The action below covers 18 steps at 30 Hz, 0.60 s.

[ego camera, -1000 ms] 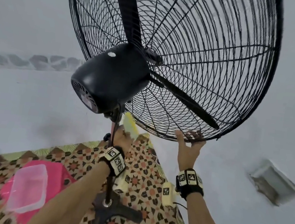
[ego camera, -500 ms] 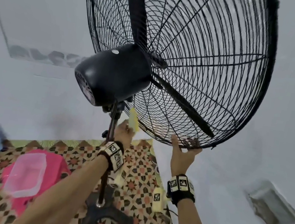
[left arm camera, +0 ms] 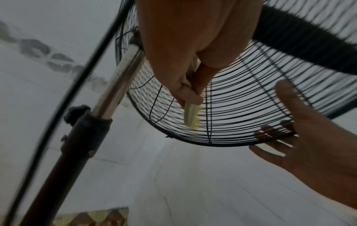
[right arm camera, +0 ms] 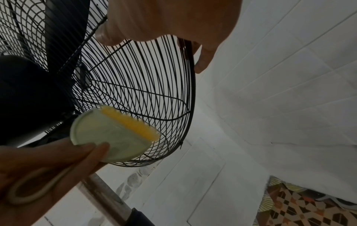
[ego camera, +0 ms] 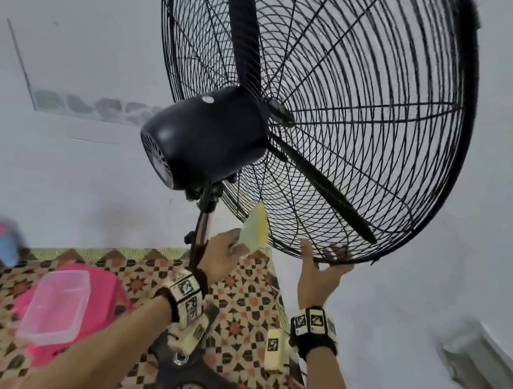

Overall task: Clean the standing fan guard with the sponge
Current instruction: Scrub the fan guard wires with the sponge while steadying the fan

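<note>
Fan guard: the black wire fan guard (ego camera: 373, 128) of a standing fan tilts back, its lower rim nearest the two raised hands.
Sponge: the tool is a pale green scrubber with a yellow bristled face (right arm camera: 115, 134), named the sponge in the task; its yellow side lies against the wires of the rear guard low down, just beside the pole.
Left hand: the left hand (ego camera: 223, 255) pinches the sponge (ego camera: 255, 230) between thumb and fingers, with a pale loop from it lying across the palm in the right wrist view.
Right hand: the right hand (ego camera: 319, 275) grips the bottom rim of the guard, thumb on the near side and fingers (left arm camera: 270, 133) curled through to the far side of the wires.
Motor: the black motor housing (ego camera: 203, 140) sits behind the guard's centre, above the left hand.
Blades: black blades (ego camera: 321, 190) show inside the cage.
Pole: a chrome pole (left arm camera: 117, 82) enters a dark collar with a knob.
Base: the black cross base (ego camera: 190, 376) stands on a patterned mat (ego camera: 247, 318).
Floor items: a clear plastic lid (ego camera: 55, 304) rests on a pink container (ego camera: 108, 302), left of the base.
Wall: white tiled wall (right arm camera: 280, 91) behind the fan.
</note>
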Tool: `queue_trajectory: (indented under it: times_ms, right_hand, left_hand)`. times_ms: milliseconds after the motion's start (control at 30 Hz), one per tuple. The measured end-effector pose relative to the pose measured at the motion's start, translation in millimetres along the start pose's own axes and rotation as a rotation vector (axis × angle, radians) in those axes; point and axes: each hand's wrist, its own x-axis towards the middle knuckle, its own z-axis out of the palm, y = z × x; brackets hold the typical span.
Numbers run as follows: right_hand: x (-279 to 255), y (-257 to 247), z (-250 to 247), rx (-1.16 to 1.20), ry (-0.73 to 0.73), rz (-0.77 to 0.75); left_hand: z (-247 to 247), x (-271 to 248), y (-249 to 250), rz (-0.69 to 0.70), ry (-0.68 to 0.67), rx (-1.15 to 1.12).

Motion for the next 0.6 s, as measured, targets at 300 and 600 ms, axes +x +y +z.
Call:
queue_trajectory:
  times_ms: [300,600]
  right_hand:
    - [4,-2,-2,-0.029,-0.026,0.012]
    - [2,-5,-1,-0.044,-0.052,0.033]
  left_hand:
    - [-20,36,0,-0.125,0.19,-0.046]
    - [-26,33,17,-0.164,0.322,-0.203]
